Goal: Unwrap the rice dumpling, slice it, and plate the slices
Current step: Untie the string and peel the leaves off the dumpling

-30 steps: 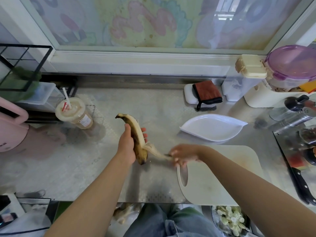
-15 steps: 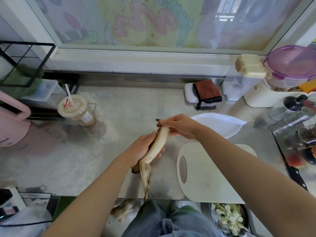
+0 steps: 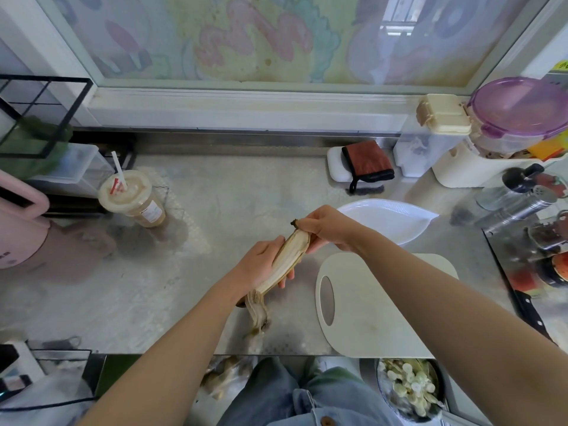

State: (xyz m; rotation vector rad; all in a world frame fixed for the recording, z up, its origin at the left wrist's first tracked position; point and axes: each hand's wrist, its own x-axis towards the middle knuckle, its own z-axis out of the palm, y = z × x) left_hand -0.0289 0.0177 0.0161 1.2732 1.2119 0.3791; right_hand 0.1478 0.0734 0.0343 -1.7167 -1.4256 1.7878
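Steel counter point(image 3: 215, 210) under a window. Both forearms come in from the bottom edge and meet at frame centre. Left hand point(image 3: 261, 265) is curled round the rice dumpling point(image 3: 289, 256) mid-body, holding it above the counter. Its long axis runs lower left to upper right, dark tip up. Right hand point(image 3: 329, 229) pinches the tip end. A loose wrapper strip point(image 3: 258, 312) hangs from the low end. Cutting board point(image 3: 384, 302) and white plate point(image 3: 390, 219) sit to the right.
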